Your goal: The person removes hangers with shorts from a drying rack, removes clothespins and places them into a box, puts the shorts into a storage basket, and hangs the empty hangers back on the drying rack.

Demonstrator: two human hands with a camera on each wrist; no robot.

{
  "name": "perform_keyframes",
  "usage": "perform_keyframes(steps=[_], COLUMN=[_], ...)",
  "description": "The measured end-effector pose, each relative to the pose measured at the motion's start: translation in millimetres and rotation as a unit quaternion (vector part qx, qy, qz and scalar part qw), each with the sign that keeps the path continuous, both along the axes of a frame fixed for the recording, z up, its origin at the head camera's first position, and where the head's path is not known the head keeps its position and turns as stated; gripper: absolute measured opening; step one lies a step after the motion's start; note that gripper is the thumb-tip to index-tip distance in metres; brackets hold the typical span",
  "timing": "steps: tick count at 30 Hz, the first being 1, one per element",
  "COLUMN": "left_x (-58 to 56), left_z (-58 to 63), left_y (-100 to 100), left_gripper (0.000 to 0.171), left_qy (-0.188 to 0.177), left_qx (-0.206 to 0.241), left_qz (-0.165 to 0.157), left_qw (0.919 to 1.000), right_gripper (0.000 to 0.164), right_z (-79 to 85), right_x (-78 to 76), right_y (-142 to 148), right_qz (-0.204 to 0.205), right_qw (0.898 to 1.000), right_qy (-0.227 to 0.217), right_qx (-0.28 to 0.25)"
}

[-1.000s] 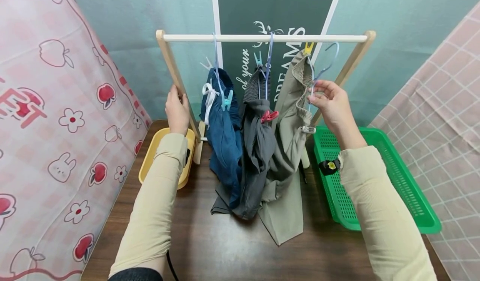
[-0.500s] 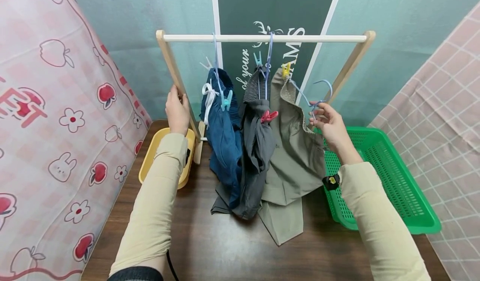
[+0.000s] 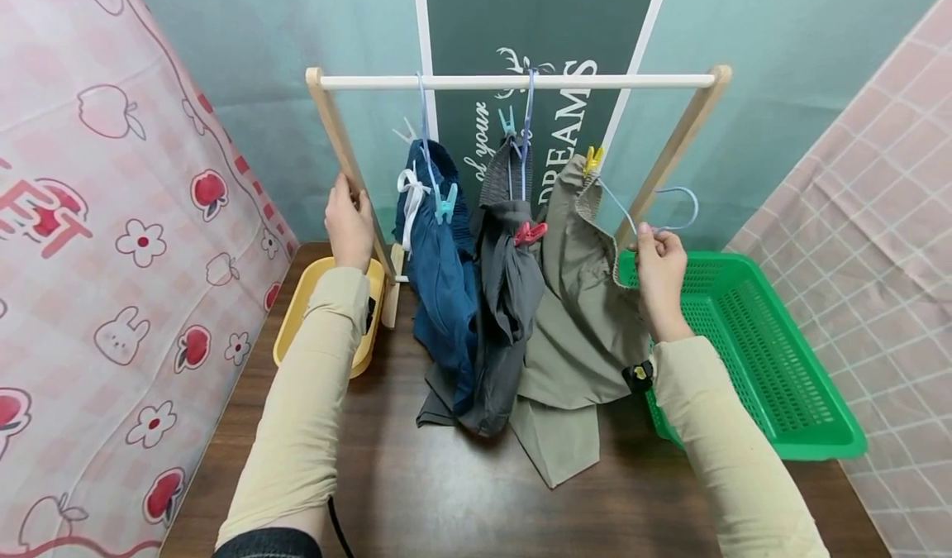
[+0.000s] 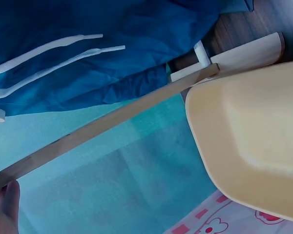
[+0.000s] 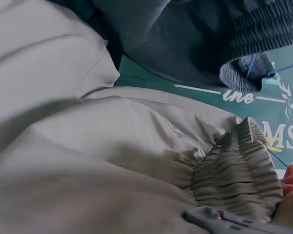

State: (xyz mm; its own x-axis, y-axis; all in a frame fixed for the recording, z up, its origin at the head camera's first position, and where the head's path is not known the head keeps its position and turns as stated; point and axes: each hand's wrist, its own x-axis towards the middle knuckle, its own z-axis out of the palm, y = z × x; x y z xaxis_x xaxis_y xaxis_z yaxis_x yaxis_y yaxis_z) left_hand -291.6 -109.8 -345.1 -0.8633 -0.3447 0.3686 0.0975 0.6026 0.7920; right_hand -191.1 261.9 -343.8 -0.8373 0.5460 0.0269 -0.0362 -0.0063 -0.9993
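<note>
The left hand (image 3: pixel 349 226) held the wooden post (image 3: pixel 336 128), its arm stretched forward. Blue trousers (image 3: pixel 442 277) and dark grey trousers (image 3: pixel 513 281) hung from the rail (image 3: pixel 625 82). Right of them sagged the khaki trousers (image 3: pixel 578 318), legs downward, waistband slanting from upper left to lower right, below the rail and just left of the right hand (image 3: pixel 660 269). That nearer hand, arm reaching forward, pinched the hanger (image 3: pixel 616 202), its hook off the rail and pointing right, though the exact grip was partly hidden
</note>
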Motion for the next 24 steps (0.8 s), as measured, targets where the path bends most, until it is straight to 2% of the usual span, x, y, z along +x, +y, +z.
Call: perform_keyframes(steps=[5,14,20,24], left_x=[1.0,2.9,9.9,18.5], left_z=[0.6,2.3,8.6,13.5], left_y=[0.8,-3.3,-5.6,-6.0], left_gripper=[0.031,0.033,0.04,0.046], left_qy=[0.004,-0.01,-0.035,-0.035], left_qx=[0.017,0.034,0.029,0.06], left_qz=[0.001,0.002,0.01,0.032], left_qw=[0.9999,0.9994,0.9989,0.9971], right_gripper=[0.024,0.027,0.031,0.034], right_z=[8.0,12.9,26.2,34.7], right_x=[9.9,11.7,14.1,17.2], right_y=[5.6,16.1,20.4,24.0], right_qz=[-0.033,-0.039,-0.048,-0.061], right_qw=[0.999,0.989,0.981,0.976], right_qy=[0.017,0.131,0.169,0.19], right_qx=[-0.003,-0.052,-0.077,-0.089])
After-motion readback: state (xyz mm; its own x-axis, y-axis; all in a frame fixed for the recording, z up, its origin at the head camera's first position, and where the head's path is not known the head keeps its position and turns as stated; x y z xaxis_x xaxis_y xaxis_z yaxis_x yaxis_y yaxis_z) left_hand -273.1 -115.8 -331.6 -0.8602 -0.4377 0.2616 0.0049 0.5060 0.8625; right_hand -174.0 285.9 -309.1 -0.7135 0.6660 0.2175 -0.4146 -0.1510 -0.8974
